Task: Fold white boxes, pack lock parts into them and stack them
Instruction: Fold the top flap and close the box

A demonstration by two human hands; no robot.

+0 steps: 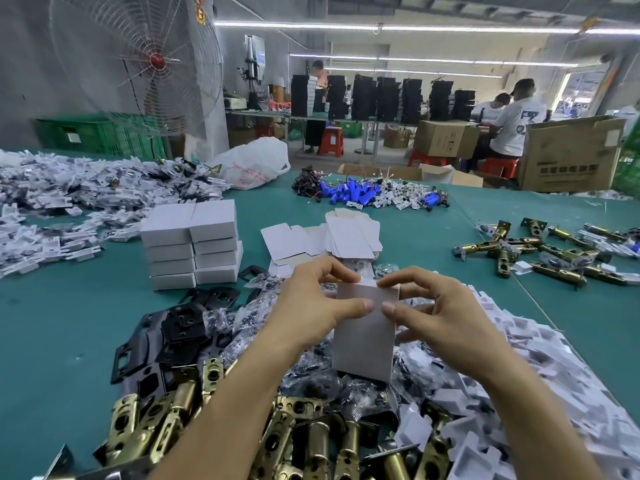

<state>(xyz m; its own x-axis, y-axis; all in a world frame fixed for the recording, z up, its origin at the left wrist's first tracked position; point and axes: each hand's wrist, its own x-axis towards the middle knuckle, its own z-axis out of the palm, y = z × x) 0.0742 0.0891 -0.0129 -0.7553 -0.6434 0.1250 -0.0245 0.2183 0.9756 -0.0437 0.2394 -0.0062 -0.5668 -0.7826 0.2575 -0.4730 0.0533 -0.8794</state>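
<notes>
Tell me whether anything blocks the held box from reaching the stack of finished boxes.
Nothing visible does. The box, held by the left hand and right hand, has open air toward the stack; only black plates lie low between.

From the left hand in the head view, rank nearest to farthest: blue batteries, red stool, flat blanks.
1. flat blanks, just beyond the left hand.
2. blue batteries, farther back on the table.
3. red stool, past the table's far edge.
</notes>
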